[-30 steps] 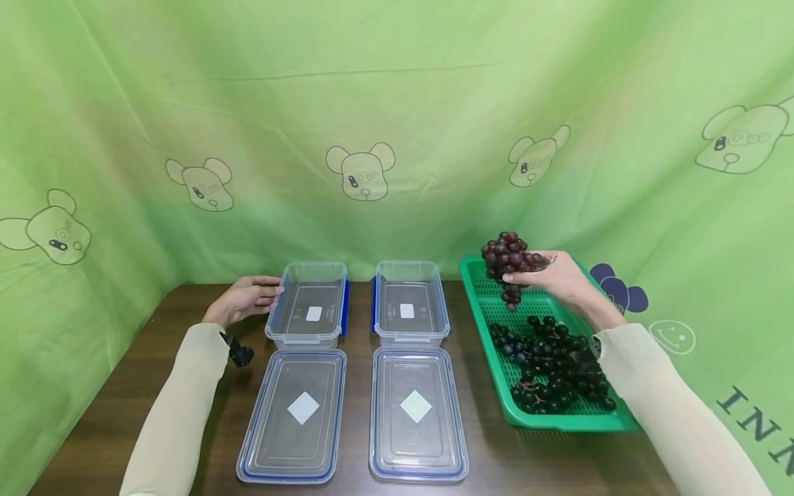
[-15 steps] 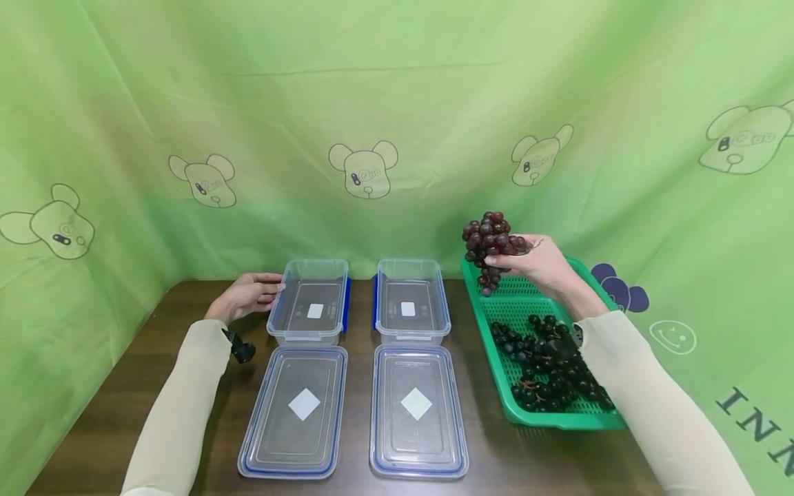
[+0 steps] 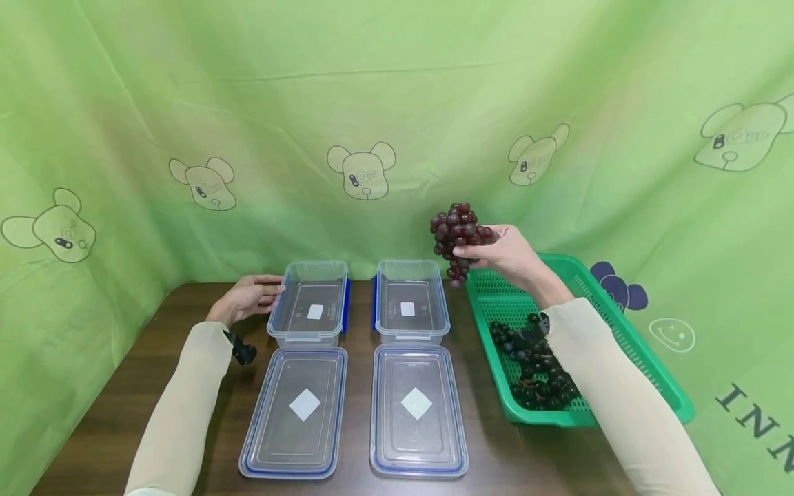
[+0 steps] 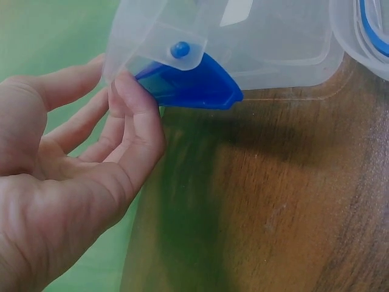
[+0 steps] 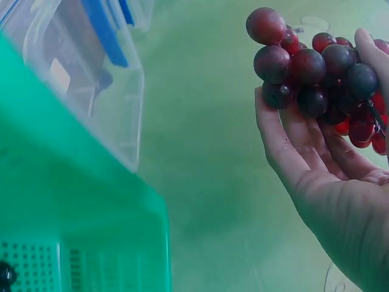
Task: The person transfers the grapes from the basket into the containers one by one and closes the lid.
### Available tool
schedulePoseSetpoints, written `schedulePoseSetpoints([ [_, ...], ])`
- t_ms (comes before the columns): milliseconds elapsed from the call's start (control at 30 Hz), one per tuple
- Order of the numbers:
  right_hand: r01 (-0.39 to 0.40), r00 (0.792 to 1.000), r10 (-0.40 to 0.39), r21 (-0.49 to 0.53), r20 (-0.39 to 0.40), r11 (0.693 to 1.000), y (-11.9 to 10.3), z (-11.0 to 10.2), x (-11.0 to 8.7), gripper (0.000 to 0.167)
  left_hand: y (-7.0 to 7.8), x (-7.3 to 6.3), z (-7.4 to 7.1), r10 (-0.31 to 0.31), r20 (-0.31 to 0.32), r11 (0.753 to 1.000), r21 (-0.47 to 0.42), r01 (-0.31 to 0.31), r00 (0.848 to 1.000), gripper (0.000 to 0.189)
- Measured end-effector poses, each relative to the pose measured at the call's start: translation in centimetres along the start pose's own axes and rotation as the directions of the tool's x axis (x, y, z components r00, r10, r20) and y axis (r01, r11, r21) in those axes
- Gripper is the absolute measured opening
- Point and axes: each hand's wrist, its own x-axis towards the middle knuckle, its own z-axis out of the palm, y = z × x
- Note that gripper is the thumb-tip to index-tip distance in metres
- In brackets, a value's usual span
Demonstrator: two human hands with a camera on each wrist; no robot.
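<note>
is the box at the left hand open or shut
Open: the box has a bare rim and its inside shows from above; a lid lies on the table in front of it.

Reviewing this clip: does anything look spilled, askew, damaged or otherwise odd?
Nothing stands out. The left container and right container stand upright, their lids flat in front of them. The black grapes lie inside the green basket, and the reddish bunch is held in the right grip.
</note>
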Motion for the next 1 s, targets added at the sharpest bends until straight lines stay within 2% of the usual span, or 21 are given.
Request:
schedulePoseSetpoints([
  [200, -0.009, 1.000, 0.009, -0.001, 0.013, 1.000, -0.8, 2.4, 1.4, 0.026, 0.1, -0.2, -0.1, 0.001, 0.000, 1.000, 0.002, -0.001, 1.000, 0.059],
  [400, -0.038, 0.999, 0.038, 0.017, 0.002, 0.999, -1.2, 5.5, 2.9, 0.039, 0.0, -0.1, -0.2, 0.001, -0.007, 1.000, -0.003, -0.001, 1.000, 0.060],
  [600, -0.066, 0.997, 0.067, -0.032, 0.036, 0.997, -1.1, 8.6, 4.4, 0.050, -0.1, 0.0, 0.0, -0.001, 0.001, 1.000, 0.000, 0.001, 1.000, 0.059],
  [1000, -0.142, 0.989, 0.142, -0.003, 0.032, 0.990, -0.2, 15.7, 7.5, 0.048, 0.0, 0.1, 0.0, -0.018, -0.008, 1.000, -0.017, 0.017, 1.000, 0.060],
])
